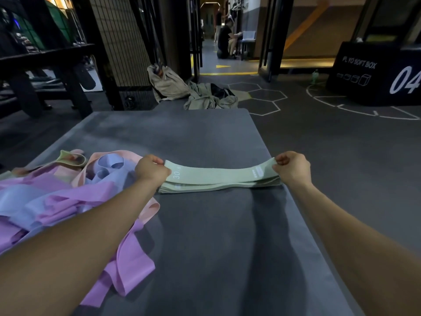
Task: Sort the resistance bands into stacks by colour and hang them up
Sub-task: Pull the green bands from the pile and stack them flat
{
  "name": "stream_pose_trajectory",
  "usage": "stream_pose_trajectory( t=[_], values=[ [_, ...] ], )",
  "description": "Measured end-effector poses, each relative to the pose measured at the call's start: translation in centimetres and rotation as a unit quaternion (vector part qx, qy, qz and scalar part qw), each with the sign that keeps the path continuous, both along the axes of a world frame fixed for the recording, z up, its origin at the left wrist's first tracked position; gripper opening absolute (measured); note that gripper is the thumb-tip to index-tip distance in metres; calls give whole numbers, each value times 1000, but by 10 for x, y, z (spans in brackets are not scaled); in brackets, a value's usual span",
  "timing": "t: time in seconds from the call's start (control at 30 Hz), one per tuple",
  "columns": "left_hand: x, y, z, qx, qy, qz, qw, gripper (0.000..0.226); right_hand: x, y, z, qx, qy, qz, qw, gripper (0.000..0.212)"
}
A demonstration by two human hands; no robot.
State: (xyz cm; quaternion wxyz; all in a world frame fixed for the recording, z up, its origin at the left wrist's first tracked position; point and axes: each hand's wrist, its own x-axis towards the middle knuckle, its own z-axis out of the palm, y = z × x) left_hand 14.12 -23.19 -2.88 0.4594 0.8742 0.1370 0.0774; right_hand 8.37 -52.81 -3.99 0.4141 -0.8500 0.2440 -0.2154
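A tangled heap of purple, blue and pink bands (68,197) is lying under the left forearm on the grey surface (205,247). The left hand (151,171) and right hand (292,168) are each pinching an end of the top green band (218,175), which is sagging onto the green stack (205,187) mid-surface.

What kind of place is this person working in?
Most likely a gym or fitness studio. A black box printed "PLYO SOFT BOX" stands on dark flooring with white hexagon markings, and stretchy resistance bands lie piled on a grey mat.

A grey mat (205,137) covers the floor, with crumpled beige clothing (182,90) behind and a black plyo box (376,74) far right.
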Motion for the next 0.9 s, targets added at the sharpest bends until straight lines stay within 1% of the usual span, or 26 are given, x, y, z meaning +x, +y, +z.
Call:
stream_pose_trajectory(
  t=[0.13,0.37,0.53,0.67,0.9],
  values=[
    [0,1,-4,35,22,-8,999,26,3,0,-4,-41,12,-1,999,21],
    [0,7,-9,66,2,-33,997,23,5,6,-6,-106,32,21,994,22],
    [3,11,-13,61,-3,-38,997,23,2,8,-5,-118,33,24,992,24],
    [5,10,-15,78,4,-42,996,28,5,13,-7,-106,45,29,993,28],
    [10,9,-21,117,-2,-66,991,33,6,17,-7,-134,45,42,989,27]
  ],
)
